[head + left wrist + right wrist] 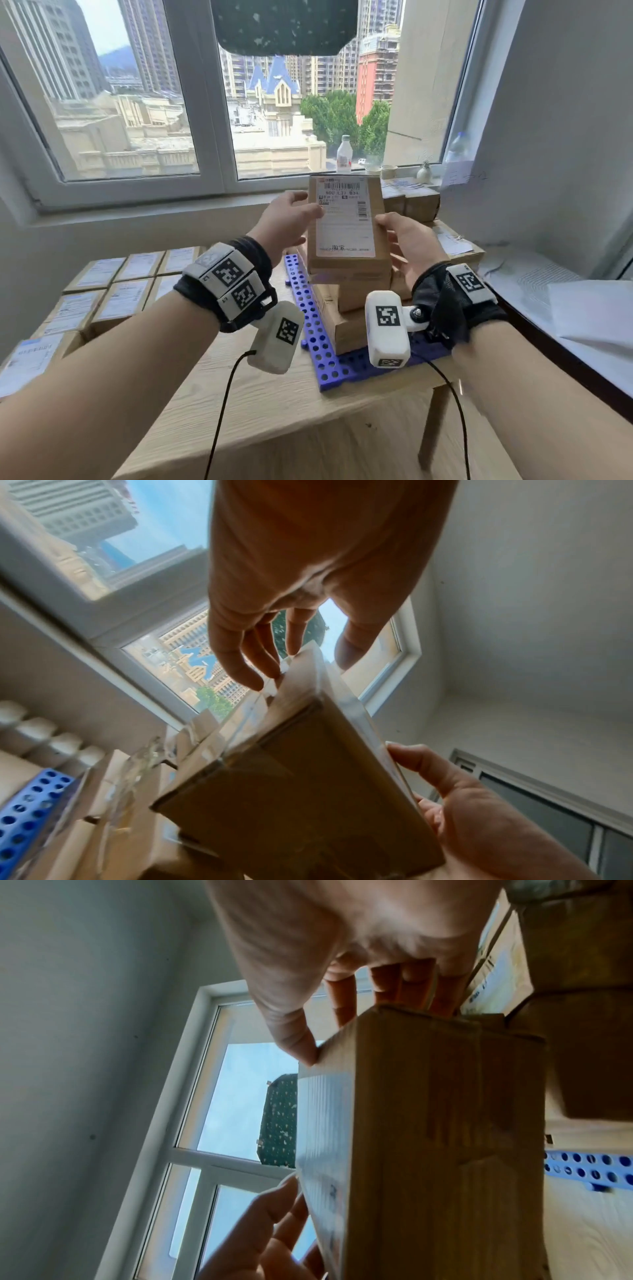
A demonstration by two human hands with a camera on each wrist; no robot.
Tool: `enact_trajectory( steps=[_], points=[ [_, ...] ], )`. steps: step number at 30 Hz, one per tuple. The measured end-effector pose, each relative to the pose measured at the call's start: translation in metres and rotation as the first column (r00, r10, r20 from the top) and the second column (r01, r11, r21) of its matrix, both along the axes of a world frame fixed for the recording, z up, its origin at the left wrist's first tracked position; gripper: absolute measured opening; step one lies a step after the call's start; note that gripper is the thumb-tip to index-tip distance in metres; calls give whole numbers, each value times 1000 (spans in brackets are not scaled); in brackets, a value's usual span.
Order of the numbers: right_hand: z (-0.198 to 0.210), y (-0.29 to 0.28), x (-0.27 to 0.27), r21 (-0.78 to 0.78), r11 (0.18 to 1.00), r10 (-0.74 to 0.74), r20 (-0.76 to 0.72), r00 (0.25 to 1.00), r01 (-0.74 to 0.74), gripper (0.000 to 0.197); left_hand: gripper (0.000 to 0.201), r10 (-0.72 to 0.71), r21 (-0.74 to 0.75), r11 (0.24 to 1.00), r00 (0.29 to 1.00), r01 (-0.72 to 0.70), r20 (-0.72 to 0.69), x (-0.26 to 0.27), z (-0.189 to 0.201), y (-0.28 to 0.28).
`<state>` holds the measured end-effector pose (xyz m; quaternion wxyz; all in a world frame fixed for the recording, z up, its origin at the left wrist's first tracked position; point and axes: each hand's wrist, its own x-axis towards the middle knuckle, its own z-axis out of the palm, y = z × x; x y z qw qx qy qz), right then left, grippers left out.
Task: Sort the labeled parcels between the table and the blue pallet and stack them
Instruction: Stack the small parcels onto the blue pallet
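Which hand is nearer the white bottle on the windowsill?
Right. The right hand grips the parcel on the side below the white bottle; the left hand is across the parcel, farther left.

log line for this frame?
step: stacking | parcel held by left hand and right hand | above stack on blue pallet

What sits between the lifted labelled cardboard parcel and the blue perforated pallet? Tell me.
Head view: stacked brown cardboard parcels lie between the lifted parcel and the pallet.
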<state>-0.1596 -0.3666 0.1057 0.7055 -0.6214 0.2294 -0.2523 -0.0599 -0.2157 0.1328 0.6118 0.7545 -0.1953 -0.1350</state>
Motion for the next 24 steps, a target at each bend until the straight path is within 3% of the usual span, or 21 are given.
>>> enact_trajectory(
  steps=[11,19,24],
  points=[
    [6,-93,-16,-5,987,-161,35,986,161,10,40,-90,-35,995,996,90,21,-21,8,-105],
    [11,-180,9,-54,984,-169,22,985,169,7,42,-98,-80,992,995,98,10,4,4,-192],
    [8,-230,37,-55,992,-115,-39,993,112,20,41,-69,-64,996,997,68,-24,30,-2,-238]
  ],
)
